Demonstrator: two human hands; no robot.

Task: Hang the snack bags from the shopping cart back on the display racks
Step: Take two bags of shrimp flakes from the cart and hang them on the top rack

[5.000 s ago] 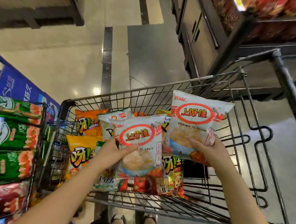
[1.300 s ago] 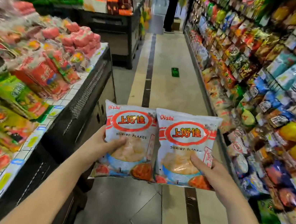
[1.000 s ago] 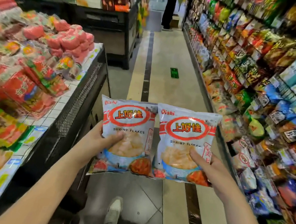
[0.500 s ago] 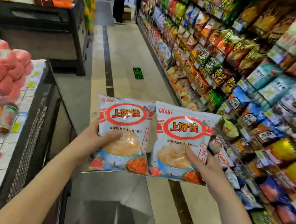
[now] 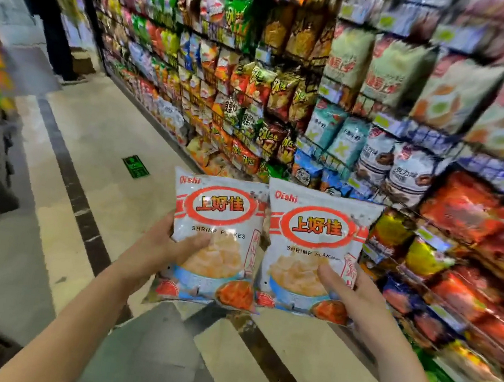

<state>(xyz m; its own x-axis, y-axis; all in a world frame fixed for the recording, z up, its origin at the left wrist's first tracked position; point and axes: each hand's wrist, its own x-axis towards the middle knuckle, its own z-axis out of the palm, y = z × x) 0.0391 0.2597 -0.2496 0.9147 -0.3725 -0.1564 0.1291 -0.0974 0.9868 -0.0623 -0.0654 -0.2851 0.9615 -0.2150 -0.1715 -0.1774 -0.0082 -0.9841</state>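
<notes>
Two shrimp flakes bags are held upright, side by side, at the lower centre of the frame, with their inner edges touching. The left bag (image 5: 218, 218) is gripped low down by the left hand (image 5: 170, 244), the thumb curled across its front and the fingers hidden behind. The right bag (image 5: 314, 240) is pinched in the same way by the right hand (image 5: 347, 286). The display racks (image 5: 288, 99) fill the upper right, crowded with hanging packets. No matching row can be made out, since much is blurred.

The step in hand is judged to be the carry to the proper hook. It is probably done best if the matching packets are found first and one bag is hung at a time. The grip should likely be shifted higher so that the top seam can be presented squarely to the peg.
</notes>
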